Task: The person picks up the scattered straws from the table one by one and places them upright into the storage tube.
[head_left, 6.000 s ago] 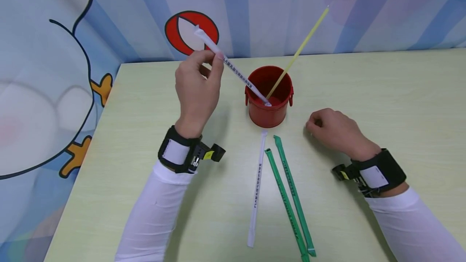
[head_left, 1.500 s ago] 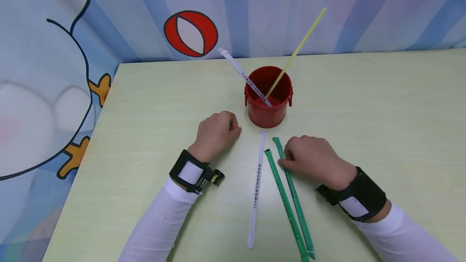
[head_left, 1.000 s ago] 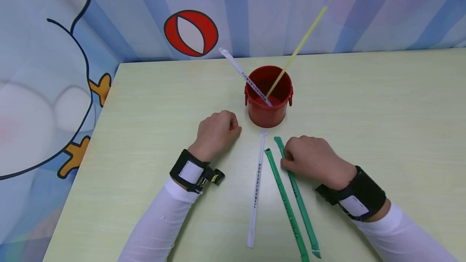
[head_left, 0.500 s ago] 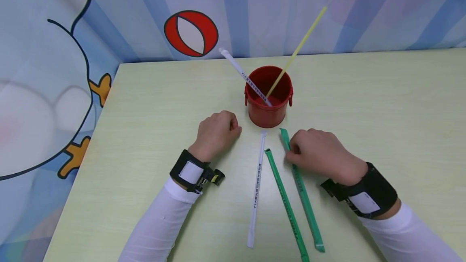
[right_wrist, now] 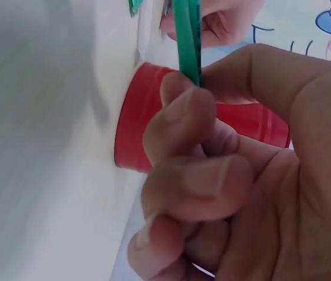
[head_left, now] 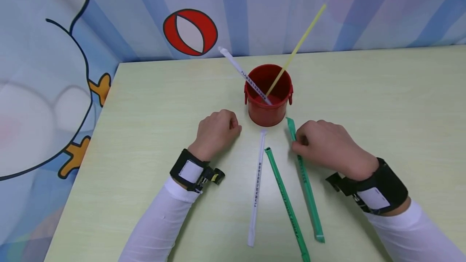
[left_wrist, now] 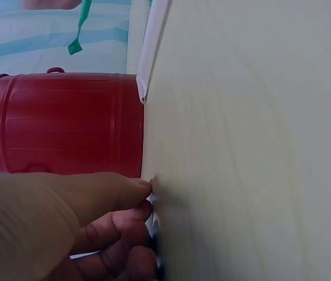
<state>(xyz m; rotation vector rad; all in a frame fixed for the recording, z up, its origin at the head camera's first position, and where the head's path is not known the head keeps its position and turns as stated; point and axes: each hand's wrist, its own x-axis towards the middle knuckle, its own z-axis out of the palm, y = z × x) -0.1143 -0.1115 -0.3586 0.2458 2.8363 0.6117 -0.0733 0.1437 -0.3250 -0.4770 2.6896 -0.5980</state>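
My right hand [head_left: 331, 146] pinches a green paper-wrapped straw [head_left: 310, 197] near its far end, between thumb and index finger. In the right wrist view, this green straw [right_wrist: 187, 41] juts up from the fingertips. My left hand [head_left: 216, 132] rests on the table with loosely curled fingers, holding nothing, just left of a red bucket [head_left: 267, 115]. Inside the bucket lean a white-wrapped straw [head_left: 242, 71] and a yellow straw [head_left: 303, 39]. Before it lie another white-wrapped straw [head_left: 257, 185] and a second green-wrapped straw [head_left: 286, 201], flat on the wood.
The pale wooden table [head_left: 153, 104] meets a blue striped backdrop [head_left: 269, 15] with cartoon prints behind and at the left. The bucket has small red handles [head_left: 291, 96] at its sides. Both wrists wear black camera straps [head_left: 386, 189].
Earlier, my left hand let go of the white-wrapped straw in the bucket and came down to the table. My right hand took a green-wrapped straw and has shifted it rightward and toward the back.
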